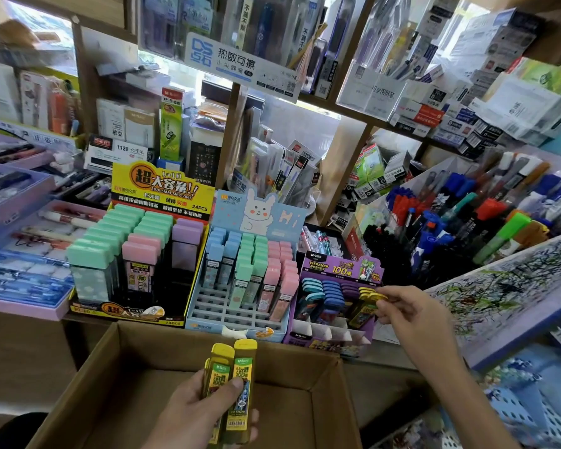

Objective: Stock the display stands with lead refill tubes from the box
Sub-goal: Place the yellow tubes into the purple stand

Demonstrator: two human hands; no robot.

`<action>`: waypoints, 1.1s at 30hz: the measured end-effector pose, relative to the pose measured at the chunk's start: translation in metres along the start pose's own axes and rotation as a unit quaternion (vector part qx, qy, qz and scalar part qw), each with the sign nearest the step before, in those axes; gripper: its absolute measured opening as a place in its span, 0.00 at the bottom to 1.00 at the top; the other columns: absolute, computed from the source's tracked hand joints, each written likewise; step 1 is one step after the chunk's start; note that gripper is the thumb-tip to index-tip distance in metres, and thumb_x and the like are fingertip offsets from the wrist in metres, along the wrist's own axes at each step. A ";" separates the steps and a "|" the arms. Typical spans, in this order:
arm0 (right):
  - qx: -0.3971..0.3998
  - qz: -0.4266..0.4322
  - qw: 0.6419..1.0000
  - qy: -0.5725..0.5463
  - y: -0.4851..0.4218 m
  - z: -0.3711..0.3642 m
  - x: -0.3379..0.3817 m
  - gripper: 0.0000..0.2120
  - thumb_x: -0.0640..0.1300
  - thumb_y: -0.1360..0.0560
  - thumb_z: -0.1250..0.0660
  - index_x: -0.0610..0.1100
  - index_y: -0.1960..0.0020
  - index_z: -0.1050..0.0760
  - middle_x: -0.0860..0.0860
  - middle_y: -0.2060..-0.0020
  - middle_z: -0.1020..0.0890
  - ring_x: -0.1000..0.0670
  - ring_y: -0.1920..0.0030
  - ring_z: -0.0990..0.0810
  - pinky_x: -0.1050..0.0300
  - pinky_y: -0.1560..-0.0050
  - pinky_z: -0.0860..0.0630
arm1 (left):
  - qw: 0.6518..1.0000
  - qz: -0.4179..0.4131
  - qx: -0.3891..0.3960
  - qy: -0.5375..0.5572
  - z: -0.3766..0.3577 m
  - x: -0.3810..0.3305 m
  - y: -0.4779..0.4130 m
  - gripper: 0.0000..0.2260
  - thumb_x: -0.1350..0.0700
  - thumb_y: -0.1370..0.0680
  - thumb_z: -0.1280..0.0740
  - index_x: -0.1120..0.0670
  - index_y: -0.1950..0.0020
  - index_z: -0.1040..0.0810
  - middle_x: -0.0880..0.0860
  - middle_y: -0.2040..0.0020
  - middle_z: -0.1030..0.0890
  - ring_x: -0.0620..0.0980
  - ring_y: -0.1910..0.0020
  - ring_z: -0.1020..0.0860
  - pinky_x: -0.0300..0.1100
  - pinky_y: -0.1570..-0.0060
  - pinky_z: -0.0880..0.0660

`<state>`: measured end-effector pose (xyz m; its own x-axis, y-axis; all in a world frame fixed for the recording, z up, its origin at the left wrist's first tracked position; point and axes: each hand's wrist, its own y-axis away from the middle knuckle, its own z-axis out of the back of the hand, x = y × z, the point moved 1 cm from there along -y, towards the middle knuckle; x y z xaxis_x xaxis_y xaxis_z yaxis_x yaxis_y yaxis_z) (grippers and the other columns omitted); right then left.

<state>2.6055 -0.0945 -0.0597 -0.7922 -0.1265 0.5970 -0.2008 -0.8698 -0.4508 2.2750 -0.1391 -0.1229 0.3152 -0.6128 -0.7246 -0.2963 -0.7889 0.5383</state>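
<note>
My left hand (204, 413) grips two yellow lead refill tubes (230, 384) above the open cardboard box (117, 377) at the bottom of the view. My right hand (408, 312) pinches the cap of another yellow tube (366, 311) standing in the right column of the purple display stand (334, 338). That stand also holds teal, blue and purple-capped tubes. To its left stand a light-blue rabbit display (237, 315) with blue, green and pink tubes and a yellow-black display (127, 314) with larger green, pink and purple cases.
Shelves packed with pens and stationery boxes rise behind the displays. A bin of markers (460, 228) sits at the right beside a scribbled test pad (506, 286). Purple pen trays (23, 254) lie at the left, blue baskets (531, 400) at the lower right.
</note>
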 end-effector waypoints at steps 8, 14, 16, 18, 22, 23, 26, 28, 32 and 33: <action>-0.037 0.101 0.980 0.165 0.002 -0.008 0.001 0.07 0.32 0.29 0.21 0.38 0.52 0.14 0.51 0.58 0.18 0.53 0.62 0.19 0.65 0.59 0.23 | 1.000 0.003 0.003 0.001 0.001 0.001 -0.001 0.07 0.64 0.23 0.29 0.64 0.47 0.18 0.72 0.57 0.17 0.67 0.65 0.16 0.51 0.69 0.19; -0.034 0.061 0.987 0.144 0.006 -0.009 0.005 0.10 0.35 0.28 0.21 0.41 0.48 0.15 0.53 0.56 0.18 0.57 0.59 0.19 0.71 0.60 0.25 | 0.999 -0.009 0.022 -0.021 0.004 0.002 -0.002 0.09 0.62 0.24 0.29 0.63 0.45 0.18 0.71 0.56 0.16 0.67 0.61 0.16 0.52 0.61 0.19; -0.051 0.042 0.991 0.120 0.010 -0.008 0.009 0.10 0.36 0.28 0.22 0.44 0.48 0.15 0.54 0.56 0.19 0.58 0.58 0.20 0.72 0.59 0.24 | 0.999 -0.020 0.029 -0.029 0.004 0.002 -0.002 0.10 0.62 0.24 0.29 0.63 0.44 0.18 0.70 0.56 0.16 0.66 0.60 0.15 0.50 0.64 0.18; -0.079 0.040 0.992 0.095 0.016 -0.009 0.016 0.09 0.37 0.28 0.22 0.45 0.50 0.16 0.55 0.57 0.19 0.56 0.60 0.20 0.70 0.58 0.24 | 0.998 -0.028 0.034 -0.036 0.004 0.002 -0.003 0.10 0.62 0.24 0.29 0.63 0.44 0.18 0.70 0.56 0.16 0.65 0.60 0.15 0.47 0.66 0.18; -0.068 0.008 0.997 -0.037 0.032 -0.018 0.039 0.09 0.35 0.26 0.24 0.48 0.54 0.16 0.56 0.65 0.17 0.55 0.61 0.17 0.67 0.63 0.21 | 0.997 -0.036 0.036 -0.061 0.004 0.002 -0.006 0.10 0.62 0.25 0.28 0.62 0.44 0.18 0.68 0.55 0.15 0.63 0.58 0.14 0.45 0.67 0.18; -0.043 -0.008 0.996 -0.072 0.036 -0.023 0.046 0.10 0.35 0.26 0.24 0.50 0.54 0.16 0.56 0.65 0.16 0.55 0.62 0.16 0.65 0.63 0.20 | 0.996 -0.038 0.036 -0.071 0.003 0.002 -0.006 0.10 0.62 0.24 0.28 0.61 0.44 0.17 0.67 0.55 0.15 0.63 0.57 0.14 0.44 0.66 0.18; 0.037 -0.047 0.991 -0.121 0.048 -0.038 0.062 0.10 0.37 0.25 0.25 0.53 0.53 0.16 0.57 0.62 0.14 0.55 0.62 0.15 0.64 0.63 0.19 | 0.993 -0.045 0.028 -0.104 0.002 0.001 -0.007 0.08 0.60 0.25 0.27 0.57 0.47 0.15 0.62 0.54 0.13 0.58 0.55 0.13 0.42 0.60 0.18; 0.083 -0.071 0.984 -0.142 0.055 -0.048 0.070 0.10 0.39 0.23 0.26 0.54 0.52 0.16 0.54 0.63 0.14 0.54 0.65 0.16 0.64 0.66 0.21 | 0.991 -0.051 0.023 -0.125 0.001 0.000 -0.006 0.06 0.58 0.26 0.25 0.54 0.50 0.12 0.58 0.53 0.12 0.55 0.52 0.14 0.45 0.49 0.20; 0.179 -0.133 0.954 -0.202 0.063 -0.068 0.083 0.07 0.43 0.20 0.28 0.54 0.47 0.15 0.50 0.62 0.13 0.52 0.68 0.17 0.60 0.72 0.24 | 0.990 -0.051 0.033 -0.128 -0.001 -0.003 -0.001 0.09 0.55 0.30 0.23 0.51 0.50 0.12 0.55 0.52 0.12 0.53 0.49 0.14 0.48 0.41 0.24; 0.199 -0.148 0.942 -0.225 0.065 -0.073 0.086 0.06 0.44 0.20 0.28 0.52 0.45 0.16 0.49 0.59 0.13 0.51 0.68 0.17 0.59 0.73 0.25 | 0.990 -0.052 0.038 -0.127 -0.002 -0.004 0.000 0.10 0.54 0.31 0.23 0.49 0.51 0.12 0.55 0.51 0.12 0.52 0.49 0.14 0.48 0.42 0.24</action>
<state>2.4823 -0.1269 -0.0855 -0.3931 0.0390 0.9187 -0.0719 -0.9973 0.0115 2.2752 -0.1366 -0.1192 0.1130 -0.4896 -0.8646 -0.3446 -0.8355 0.4281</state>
